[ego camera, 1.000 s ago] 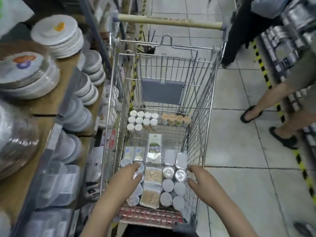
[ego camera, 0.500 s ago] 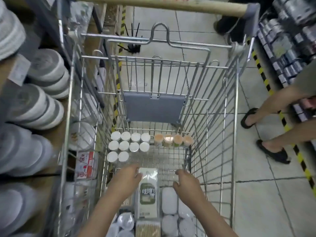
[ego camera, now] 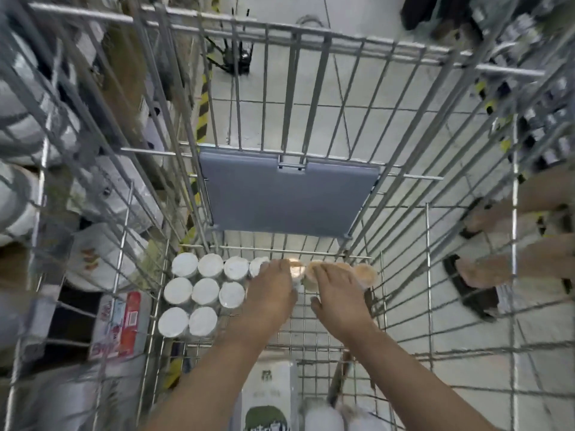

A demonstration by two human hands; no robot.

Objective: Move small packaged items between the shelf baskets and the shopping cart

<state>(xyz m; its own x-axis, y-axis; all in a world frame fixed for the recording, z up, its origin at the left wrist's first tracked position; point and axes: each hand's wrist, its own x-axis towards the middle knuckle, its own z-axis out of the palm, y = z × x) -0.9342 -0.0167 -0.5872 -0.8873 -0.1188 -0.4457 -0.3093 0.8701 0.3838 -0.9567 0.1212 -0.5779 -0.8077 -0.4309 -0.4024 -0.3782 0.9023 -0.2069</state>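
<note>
2 hands have pushed forward from the green-labelled packet [ego camera: 269, 409] to the cart's [ego camera: 314, 45] far end. Left hand [ego camera: 272, 295] and right hand [ego camera: 340, 293] lie fingers-down on the orange-capped tubs [ego camera: 367, 273], beside the white-lidded jars [ego camera: 205, 293]; whether either grip has closed cannot be told.

bright even light, blurred bowed edges, glare on lids.
</note>
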